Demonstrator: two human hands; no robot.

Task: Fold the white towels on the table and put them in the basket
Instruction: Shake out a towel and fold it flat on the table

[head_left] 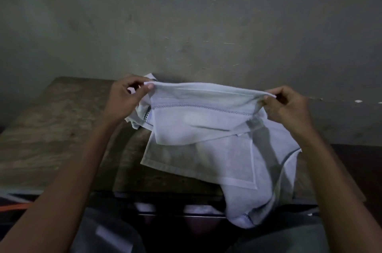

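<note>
A white towel (198, 120) with a dark stitched band hangs stretched between my hands above the table. My left hand (126, 99) pinches its upper left corner and my right hand (287, 105) pinches its upper right corner. Beneath it lie more white towels (206, 161), spread on the wooden table (51, 128); one of them droops over the front edge (248, 211). Another crumpled white piece (140, 120) shows behind my left hand. No basket is in view.
A grey plastered wall (186, 25) stands right behind the table. The table's left half is bare wood. Below the front edge are my knees in grey cloth (107, 232) and an orange strip (14, 207) at the far left.
</note>
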